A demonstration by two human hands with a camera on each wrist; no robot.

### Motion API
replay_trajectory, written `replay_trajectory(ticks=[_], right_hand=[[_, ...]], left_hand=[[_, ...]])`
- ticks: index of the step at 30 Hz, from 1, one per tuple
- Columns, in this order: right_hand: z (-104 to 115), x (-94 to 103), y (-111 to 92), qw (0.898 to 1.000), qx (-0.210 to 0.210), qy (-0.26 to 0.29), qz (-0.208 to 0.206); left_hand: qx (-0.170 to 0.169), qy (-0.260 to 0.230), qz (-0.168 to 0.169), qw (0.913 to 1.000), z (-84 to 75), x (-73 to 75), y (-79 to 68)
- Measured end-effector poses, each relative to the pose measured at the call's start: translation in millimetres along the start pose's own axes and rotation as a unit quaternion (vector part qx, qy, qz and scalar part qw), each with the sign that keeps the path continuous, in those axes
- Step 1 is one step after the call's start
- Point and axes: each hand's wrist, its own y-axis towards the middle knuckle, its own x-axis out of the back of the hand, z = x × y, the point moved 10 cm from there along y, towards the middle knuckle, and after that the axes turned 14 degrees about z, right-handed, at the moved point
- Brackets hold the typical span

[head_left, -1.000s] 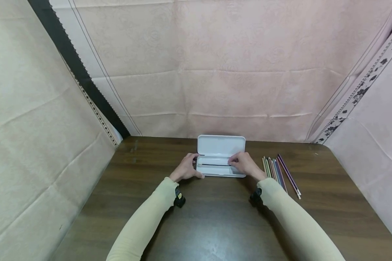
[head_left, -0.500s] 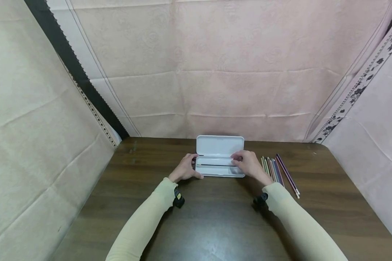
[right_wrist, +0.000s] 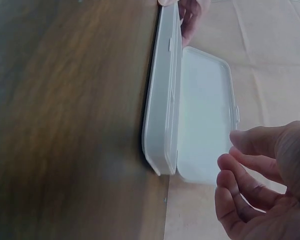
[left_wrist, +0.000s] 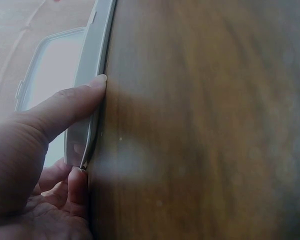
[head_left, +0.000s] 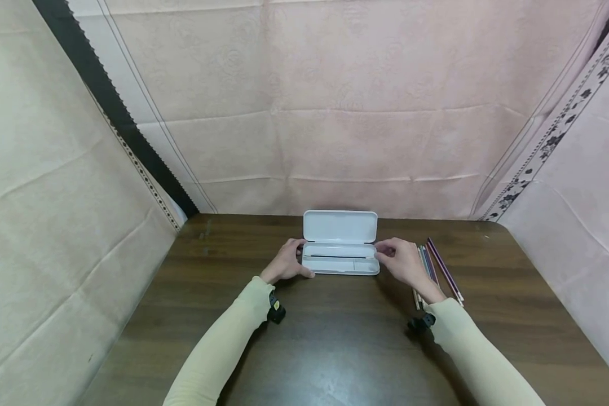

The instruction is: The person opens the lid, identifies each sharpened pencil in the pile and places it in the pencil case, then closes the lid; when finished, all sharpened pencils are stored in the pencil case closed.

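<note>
A white pencil case (head_left: 330,265) lies on the table with its lid (head_left: 340,225) raised at the back. Inside, a thin dark line runs lengthwise; whether it is a pencil or a divider is too small to tell. My left hand (head_left: 287,262) holds the case's left end, thumb on the front wall and curled fingers at the end, as the left wrist view shows. Just off the right end is my right hand (head_left: 403,262), fingers loosely bent and holding nothing in the right wrist view (right_wrist: 260,185). Several coloured pencils lie beyond it, partly covered by hand and wrist.
A purple pencil (head_left: 444,268) lies at the right side of the bunch. The brown wooden table (head_left: 330,338) extends toward me in front of the case. Pale cloth (head_left: 355,113) hangs behind the table and along both sides.
My right hand has moved right, from over the inside of the case to beyond its right end, uncovering the small right compartment. My left hand stays on the case.
</note>
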Motion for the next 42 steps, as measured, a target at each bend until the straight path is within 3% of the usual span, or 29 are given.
replay_trajectory(ticks=[12, 22, 31, 37, 42], right_hand=[[-17.2, 18.9, -30.4, 1.000, -0.008, -0.020, -0.016], [-38.6, 27.9, -51.6, 0.999, -0.046, -0.017, -0.019], [-56.9, 28.9, -68.8, 0.995, -0.102, -0.010, 0.008], [-73.1, 28.9, -78.7, 0.985, -0.170, -0.015, 0.034], [-83.0, 29.2, -84.8, 0.979, -0.197, -0.025, 0.047]], left_hand=[[-0.005, 0.002, 0.000, 1.0000, -1.2, 0.0, -1.1], [-0.013, 0.002, 0.000, 0.9999, -3.0, -0.5, -1.4], [-0.011, -0.005, 0.002, 0.9999, -1.5, -1.3, -1.2], [-0.015, -0.004, 0.004, 0.9999, -2.6, -1.1, -1.4], [-0.018, -0.010, 0.001, 0.9998, -3.6, 0.0, -1.3]])
